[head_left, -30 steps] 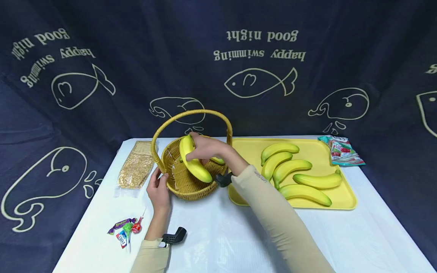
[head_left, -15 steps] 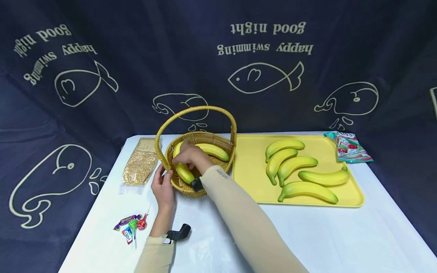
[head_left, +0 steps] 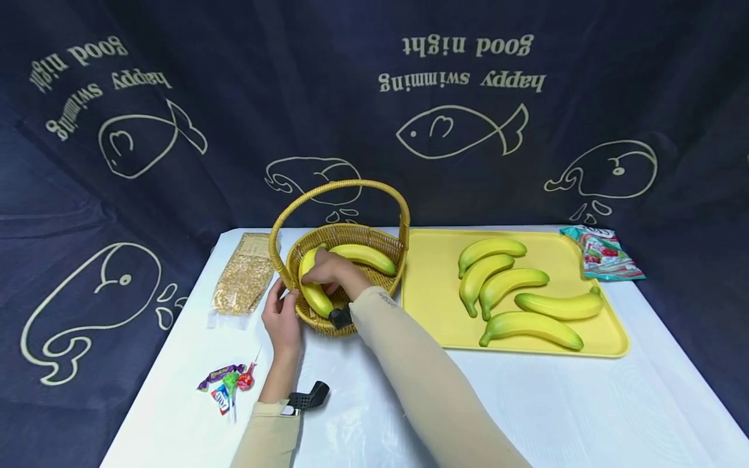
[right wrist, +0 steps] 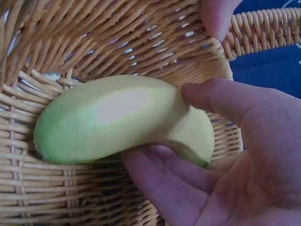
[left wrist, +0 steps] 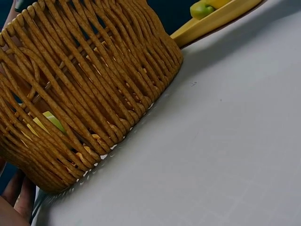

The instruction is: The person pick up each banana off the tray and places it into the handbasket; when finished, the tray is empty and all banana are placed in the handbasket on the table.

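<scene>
A wicker basket (head_left: 328, 329) with a tall arched handle stands left of the yellow tray. Inside it, along the left wall, lies a yellow banana (right wrist: 113, 117) with a green tip. My right hand (head_left: 329, 270) holds this banana, thumb on one side and fingers on the other, as the right wrist view shows. A second banana (head_left: 368, 256) rests in the basket toward the back right. At the basket's left side, my left hand (head_left: 283, 320) grips the rim near the handle's foot; the left wrist view shows its fingers (left wrist: 23, 200) beside the outer wall.
Several more bananas (head_left: 529, 330) lie on the yellow tray (head_left: 430, 286) at the right. A candy bag (head_left: 603, 255) overlaps the tray's back right corner. Left of the basket lies a clear packet of flakes (head_left: 241, 279). Wrapped candies and lollipops (head_left: 231, 381) sit nearer the front.
My right hand has brought the banana left and down into the basket, where it lies along the left wall. My left hand stays at the rim. The head view has shifted slightly.
</scene>
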